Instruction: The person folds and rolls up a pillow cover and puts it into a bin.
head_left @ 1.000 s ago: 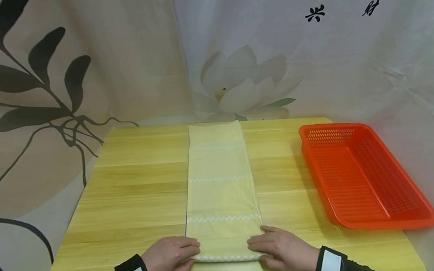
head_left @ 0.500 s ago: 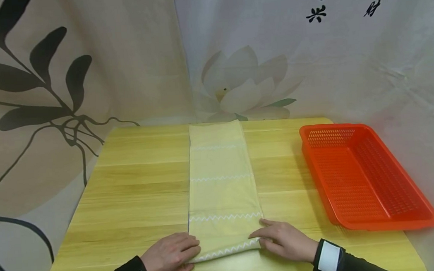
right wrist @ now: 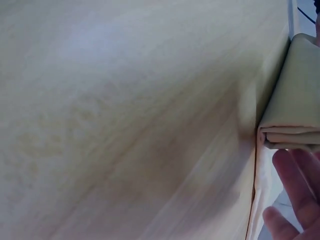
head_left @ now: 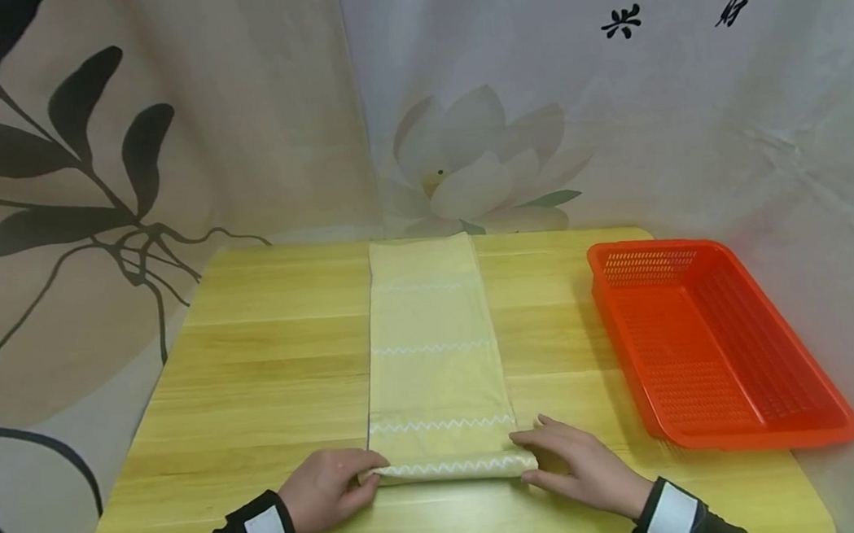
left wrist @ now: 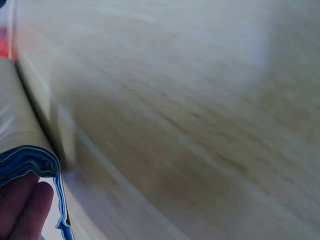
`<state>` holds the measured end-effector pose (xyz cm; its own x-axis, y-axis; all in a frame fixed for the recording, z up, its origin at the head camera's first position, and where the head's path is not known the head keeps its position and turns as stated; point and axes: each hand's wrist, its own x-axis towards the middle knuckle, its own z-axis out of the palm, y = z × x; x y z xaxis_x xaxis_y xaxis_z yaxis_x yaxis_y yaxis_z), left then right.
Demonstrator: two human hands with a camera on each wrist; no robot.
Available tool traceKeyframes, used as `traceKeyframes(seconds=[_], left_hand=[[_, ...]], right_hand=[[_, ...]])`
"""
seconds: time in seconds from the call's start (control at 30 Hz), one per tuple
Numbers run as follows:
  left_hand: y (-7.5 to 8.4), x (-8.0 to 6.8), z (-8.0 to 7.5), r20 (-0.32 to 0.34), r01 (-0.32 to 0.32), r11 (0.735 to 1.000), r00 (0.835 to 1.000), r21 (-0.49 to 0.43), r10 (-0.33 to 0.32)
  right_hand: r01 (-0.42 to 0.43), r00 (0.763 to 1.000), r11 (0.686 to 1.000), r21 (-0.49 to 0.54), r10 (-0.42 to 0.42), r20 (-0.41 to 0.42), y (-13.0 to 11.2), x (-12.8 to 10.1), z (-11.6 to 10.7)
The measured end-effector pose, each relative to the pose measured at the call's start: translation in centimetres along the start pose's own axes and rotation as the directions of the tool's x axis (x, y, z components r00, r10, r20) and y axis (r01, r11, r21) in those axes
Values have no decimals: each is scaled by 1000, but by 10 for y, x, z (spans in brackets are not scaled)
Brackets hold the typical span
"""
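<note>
I see the left hand (head_left: 330, 488) pinching one end of the thick fold (head_left: 454, 469), so it is nearer. The right hand (head_left: 582, 462) is loose at the other end, fingers mostly straight; I can't tell if they press. The fold runs sideways between the hands. From there the yellow cloth (head_left: 437, 380) lies flat, its long way pointing straight ahead, to the table's (head_left: 272, 374) far edge.

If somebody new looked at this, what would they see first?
Probably the bright red basket, at the right edge of the table. Next, perhaps, the long yellow cloth down the middle, its near end folded over, with the left hand and right hand at either end of that fold.
</note>
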<state>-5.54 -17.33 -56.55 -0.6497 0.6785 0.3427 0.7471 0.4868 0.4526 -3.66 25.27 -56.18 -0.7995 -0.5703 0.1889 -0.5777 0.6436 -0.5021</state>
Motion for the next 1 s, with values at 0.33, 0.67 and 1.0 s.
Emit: traceKeyframes(seconds=[0.33,0.67,1.0], left_hand=[[1,12,-7,75,282,943,959,-177,-273],[-3,16,-6,-98,-143,926,977,349,188],[1,9,-10,203,-514,538,821,668,533]], right_hand=[[92,990,995,-35,-95,-108,6,5,4],[88,987,995,-57,-94,-133,8,10,7],[55,985,996,-77,-67,-162,15,21,8]])
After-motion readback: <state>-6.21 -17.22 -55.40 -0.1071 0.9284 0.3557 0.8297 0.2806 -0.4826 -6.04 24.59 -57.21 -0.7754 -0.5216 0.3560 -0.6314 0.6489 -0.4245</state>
